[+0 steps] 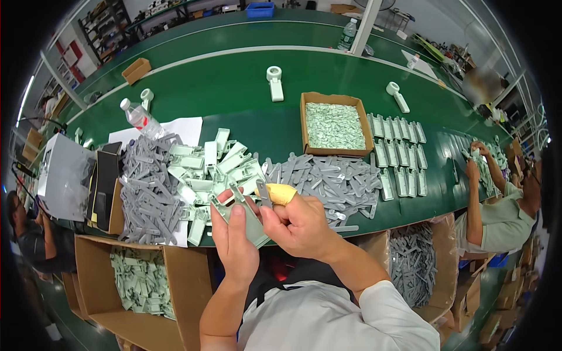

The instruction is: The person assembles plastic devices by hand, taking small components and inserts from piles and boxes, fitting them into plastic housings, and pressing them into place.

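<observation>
My left hand (235,254) is closed around a hollow pale green plastic housing (253,228), held tilted over the table's near edge. Just right of it, my right hand (304,227) pinches a slim grey plastic strip (263,193) upright between thumb and fingers. A yellow finger cover (281,193) sits on one finger of the right hand. The strip and the housing are close together; whether they touch I cannot tell. Beyond my hands lie a heap of pale green housings (199,165) and a heap of grey strips (333,178).
More grey strips (149,193) are piled at left, by a plastic bottle (140,119). A shallow cardboard box (338,152) holds small pale parts. Housings (402,153) stand in rows at right. Cardboard boxes (188,286) (443,257) flank my lap. A co-worker (497,216) sits at right.
</observation>
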The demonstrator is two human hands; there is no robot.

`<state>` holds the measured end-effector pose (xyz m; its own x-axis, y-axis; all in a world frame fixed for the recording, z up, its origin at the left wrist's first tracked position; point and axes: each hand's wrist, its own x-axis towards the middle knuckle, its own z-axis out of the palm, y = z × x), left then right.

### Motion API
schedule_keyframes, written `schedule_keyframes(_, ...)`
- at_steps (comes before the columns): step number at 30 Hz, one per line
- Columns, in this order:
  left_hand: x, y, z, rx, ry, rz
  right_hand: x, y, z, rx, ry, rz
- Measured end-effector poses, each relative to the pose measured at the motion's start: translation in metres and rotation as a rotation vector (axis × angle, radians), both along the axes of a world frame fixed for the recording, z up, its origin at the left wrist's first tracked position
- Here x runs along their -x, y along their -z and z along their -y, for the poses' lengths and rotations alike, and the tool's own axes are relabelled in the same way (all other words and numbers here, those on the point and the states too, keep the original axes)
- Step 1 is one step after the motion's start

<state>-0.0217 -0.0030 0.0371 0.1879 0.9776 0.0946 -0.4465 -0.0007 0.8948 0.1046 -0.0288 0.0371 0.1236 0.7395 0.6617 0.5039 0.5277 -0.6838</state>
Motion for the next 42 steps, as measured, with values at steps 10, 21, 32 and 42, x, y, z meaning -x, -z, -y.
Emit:
schedule_keyframes(10,0.004,0.001,-0.003,-0.062,-0.006,-0.083,0.007,0.008,-0.007,-0.128,0.100,0.125)
schedule_keyframes(21,0.003,0.012,0.001,-0.022,-0.011,-0.011,0.014,-0.002,-0.009,-0.170,0.092,0.229)
schedule_keyframes(32,0.011,0.013,0.000,-0.186,-0.079,-0.220,0.025,0.010,-0.015,-0.169,0.122,0.300)
schedule_keyframes(42,0.086,0.089,-0.025,0.092,-0.307,-0.155,0.081,0.055,-0.070,0.147,-0.196,0.377)
